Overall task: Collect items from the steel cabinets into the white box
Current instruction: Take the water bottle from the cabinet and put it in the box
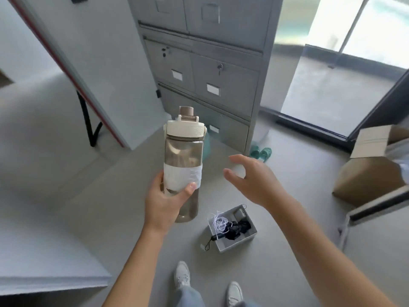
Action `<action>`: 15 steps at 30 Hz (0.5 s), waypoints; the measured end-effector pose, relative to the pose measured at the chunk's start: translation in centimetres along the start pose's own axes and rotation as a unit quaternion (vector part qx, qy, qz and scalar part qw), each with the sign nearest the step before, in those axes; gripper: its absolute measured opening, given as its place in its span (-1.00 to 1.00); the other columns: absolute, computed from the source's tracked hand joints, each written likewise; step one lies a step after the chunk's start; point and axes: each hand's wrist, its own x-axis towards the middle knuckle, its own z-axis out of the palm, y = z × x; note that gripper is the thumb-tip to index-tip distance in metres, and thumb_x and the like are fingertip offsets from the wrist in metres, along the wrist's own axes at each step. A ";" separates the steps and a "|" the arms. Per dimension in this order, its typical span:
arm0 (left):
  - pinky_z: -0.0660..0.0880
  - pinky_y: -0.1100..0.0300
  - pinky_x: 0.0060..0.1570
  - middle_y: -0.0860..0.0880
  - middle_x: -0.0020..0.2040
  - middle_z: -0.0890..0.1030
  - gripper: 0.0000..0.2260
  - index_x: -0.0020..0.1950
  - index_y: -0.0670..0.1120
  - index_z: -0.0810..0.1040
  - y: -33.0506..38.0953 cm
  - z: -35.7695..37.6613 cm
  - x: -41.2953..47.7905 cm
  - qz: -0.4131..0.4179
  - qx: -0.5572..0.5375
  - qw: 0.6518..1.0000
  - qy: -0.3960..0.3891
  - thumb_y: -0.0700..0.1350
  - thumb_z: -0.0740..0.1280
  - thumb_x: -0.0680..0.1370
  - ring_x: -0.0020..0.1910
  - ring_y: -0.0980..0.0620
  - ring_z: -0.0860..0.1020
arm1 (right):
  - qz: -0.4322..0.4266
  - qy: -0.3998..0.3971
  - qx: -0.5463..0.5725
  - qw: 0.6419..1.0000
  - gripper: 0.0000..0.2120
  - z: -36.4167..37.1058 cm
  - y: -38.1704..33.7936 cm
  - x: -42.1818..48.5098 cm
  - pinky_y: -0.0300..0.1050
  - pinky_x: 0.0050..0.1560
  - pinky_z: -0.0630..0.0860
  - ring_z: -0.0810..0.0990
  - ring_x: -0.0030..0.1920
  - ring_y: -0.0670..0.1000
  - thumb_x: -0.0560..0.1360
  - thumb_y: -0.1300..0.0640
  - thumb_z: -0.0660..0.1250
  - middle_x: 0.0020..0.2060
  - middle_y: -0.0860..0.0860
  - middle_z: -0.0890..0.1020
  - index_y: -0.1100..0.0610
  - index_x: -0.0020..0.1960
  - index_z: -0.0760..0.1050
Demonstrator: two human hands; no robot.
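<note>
A person stands before the steel cabinet (205, 69), left hand (164, 204) gripping a smoky bottle (182, 165) upright by its lower half. The right hand (252, 178) hovers beside it, fingers spread, empty. On the floor below, the white box (250, 237) holds a cord (219, 222) and a dark umbrella (234, 229).

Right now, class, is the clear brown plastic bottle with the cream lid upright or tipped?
Upright: the clear brown plastic bottle has its cream lid uppermost, gripped in the left hand.
</note>
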 end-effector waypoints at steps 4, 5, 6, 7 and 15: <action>0.54 0.31 -0.18 0.06 0.00 0.68 -0.42 0.17 0.03 0.53 -3.6 3.8 2.5 -0.028 0.022 0.997 -0.066 0.08 0.65 0.23 -0.06 0.16 0.65 | 0.085 -0.010 0.031 0.996 -0.48 2.0 4.4 0.0 -0.07 0.31 0.43 0.56 0.28 -0.02 0.58 -0.21 0.27 0.36 -0.08 0.58 0.00 0.46 0.45; 0.56 0.28 -0.16 0.06 0.03 0.67 -0.37 0.18 0.04 0.51 -4.7 4.5 3.3 -0.038 0.030 0.995 -0.085 0.13 0.64 0.20 -0.04 0.16 0.65 | 0.108 -0.013 0.039 0.993 -0.48 2.7 5.4 0.0 -0.08 0.32 0.43 0.55 0.30 -0.03 0.58 -0.21 0.27 0.35 -0.09 0.58 -0.01 0.46 0.45; 0.57 0.25 -0.13 0.07 0.06 0.66 -0.34 0.18 0.06 0.49 -5.7 5.1 4.1 -0.047 0.037 0.993 -0.104 0.17 0.63 0.17 -0.01 0.15 0.64 | 0.131 -0.015 0.047 0.990 -0.49 3.5 6.2 0.2 -0.08 0.32 0.42 0.55 0.30 -0.03 0.58 -0.20 0.28 0.35 -0.09 0.58 -0.01 0.46 0.45; 0.57 0.24 -0.12 0.06 0.08 0.64 -0.33 0.18 0.07 0.48 -6.9 5.6 5.0 -0.056 0.043 0.990 -0.123 0.19 0.62 0.16 0.01 0.14 0.64 | 0.154 -0.015 0.054 0.986 -0.50 4.2 6.9 0.4 -0.09 0.30 0.43 0.57 0.28 -0.03 0.58 -0.19 0.29 0.35 -0.10 0.58 -0.01 0.45 0.45; 0.55 0.22 0.00 0.09 0.14 0.61 -0.24 0.23 0.07 0.45 -17.8 10.9 13.1 -0.111 0.104 0.957 -0.247 0.20 0.62 0.11 0.07 0.17 0.60 | 0.304 -0.020 0.099 0.947 -0.56 12.9 13.2 5.2 -0.02 0.21 0.49 0.59 0.22 0.05 0.58 -0.15 0.31 0.23 -0.03 0.65 -0.01 0.41 0.47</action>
